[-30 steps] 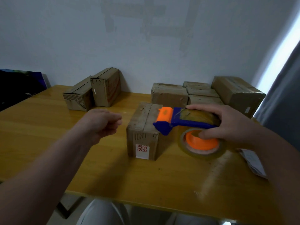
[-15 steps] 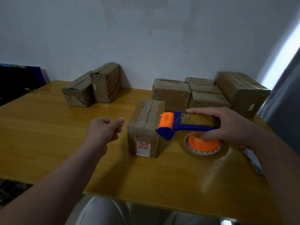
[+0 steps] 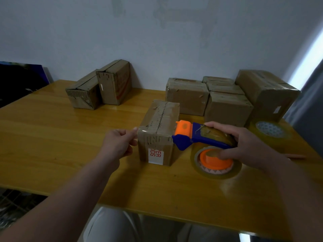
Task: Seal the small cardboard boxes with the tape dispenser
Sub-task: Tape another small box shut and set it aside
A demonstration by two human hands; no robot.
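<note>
Seven cardboard boxes (image 3: 158,119), one tape dispenser (image 3: 201,137), two rolls of tape (image 3: 271,131) — one mounted, one loose — two hands (image 3: 118,144), one table (image 3: 52,137).

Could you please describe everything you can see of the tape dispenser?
The tape dispenser looks plastic: a dark blue body, an orange head and an orange hub carrying a roll of clear, yellowish tape. It lies roughly level, head pointing left, against the upper right edge of the nearest cardboard box. The right hand grips it, fingers over the top, thumb on the hub.
</note>
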